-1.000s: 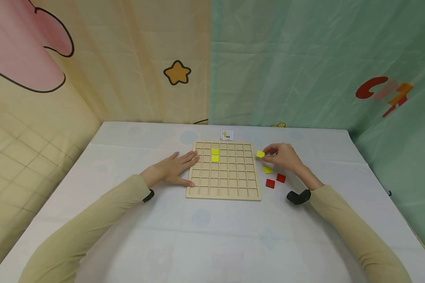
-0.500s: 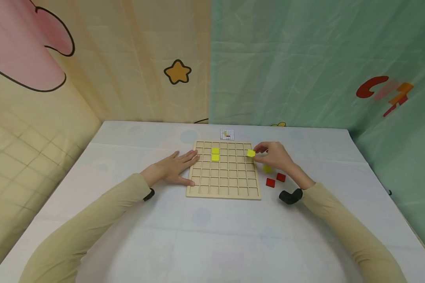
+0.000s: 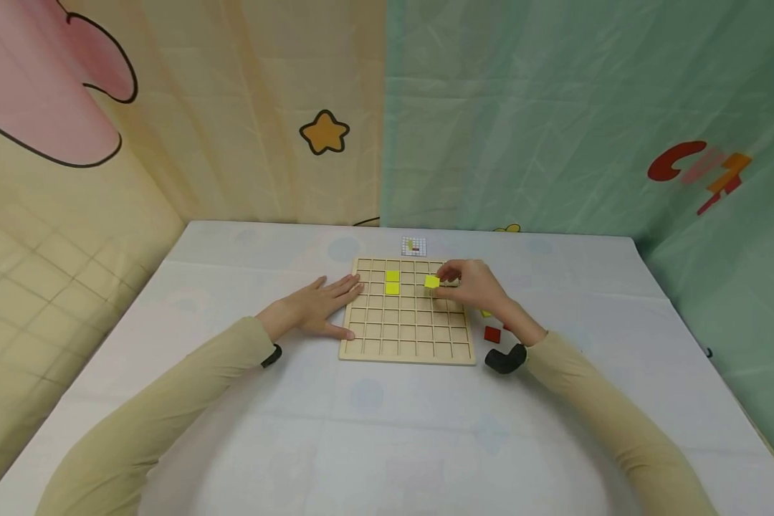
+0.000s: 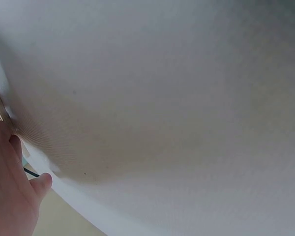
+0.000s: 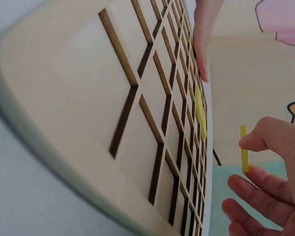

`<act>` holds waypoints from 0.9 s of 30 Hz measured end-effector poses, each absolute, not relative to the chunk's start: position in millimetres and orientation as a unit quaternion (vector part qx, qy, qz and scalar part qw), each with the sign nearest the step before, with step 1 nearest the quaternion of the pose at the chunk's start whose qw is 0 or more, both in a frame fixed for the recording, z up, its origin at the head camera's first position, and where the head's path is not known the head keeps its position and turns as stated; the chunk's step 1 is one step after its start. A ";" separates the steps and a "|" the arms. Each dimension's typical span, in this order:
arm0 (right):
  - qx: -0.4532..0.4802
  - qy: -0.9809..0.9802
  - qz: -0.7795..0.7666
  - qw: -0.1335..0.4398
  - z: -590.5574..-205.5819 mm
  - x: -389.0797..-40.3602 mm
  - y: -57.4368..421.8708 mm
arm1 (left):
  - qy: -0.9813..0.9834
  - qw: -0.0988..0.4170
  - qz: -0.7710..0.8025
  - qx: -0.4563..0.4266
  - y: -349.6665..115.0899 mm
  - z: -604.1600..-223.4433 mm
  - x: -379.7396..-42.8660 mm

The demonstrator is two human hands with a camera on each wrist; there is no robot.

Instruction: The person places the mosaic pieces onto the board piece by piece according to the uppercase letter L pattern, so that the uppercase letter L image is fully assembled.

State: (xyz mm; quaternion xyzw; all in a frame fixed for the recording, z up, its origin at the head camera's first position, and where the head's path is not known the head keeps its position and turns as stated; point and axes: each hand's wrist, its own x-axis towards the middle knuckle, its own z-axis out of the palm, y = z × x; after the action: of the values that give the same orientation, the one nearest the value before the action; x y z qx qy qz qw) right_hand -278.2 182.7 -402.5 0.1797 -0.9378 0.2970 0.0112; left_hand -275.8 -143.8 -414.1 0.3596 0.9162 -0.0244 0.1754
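Observation:
My right hand [image 3: 474,284] pinches a square yellow tile [image 3: 432,282] between thumb and fingers over the right part of a wooden grid board [image 3: 408,351]. In the right wrist view the pinched tile [image 5: 244,148] appears edge-on, raised off the board. Two yellow tiles [image 3: 392,282] lie in neighbouring cells of one column, in the upper left part of the board. My left hand [image 3: 319,307] rests with spread fingers on the board's left edge. Only part of the left hand [image 4: 12,182] shows in the left wrist view.
Right of the board lie a red tile [image 3: 492,334], a second red tile partly hidden by the right wrist, and a yellow tile [image 3: 486,313], mostly covered. A small printed grid card [image 3: 414,246] lies behind the board. Curtains [image 3: 522,129] stand behind the white-covered table [image 3: 361,430].
My right hand has carried the yellow tile leftward, from beside the board's right edge to over its cells. The left hand has stayed in place.

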 end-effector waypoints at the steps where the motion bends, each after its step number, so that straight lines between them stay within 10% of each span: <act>1: 0.181 -0.936 0.302 0.009 -402.1 -277.9 179.7 | 0.916 0.175 -0.025 0.360 -143.7 -413.9 -275.7; 27: 0.246 -0.930 0.272 -0.010 -418.6 -274.6 128.2 | 0.917 0.182 -0.031 0.353 -142.8 -414.8 -276.7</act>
State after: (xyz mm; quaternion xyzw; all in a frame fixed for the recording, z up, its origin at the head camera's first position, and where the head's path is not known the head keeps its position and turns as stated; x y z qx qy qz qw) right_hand -274.6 128.2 -418.6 0.2462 -0.9301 0.2724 -0.0103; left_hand -276.7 -142.8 -414.8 0.3535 0.9171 -0.0315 0.1818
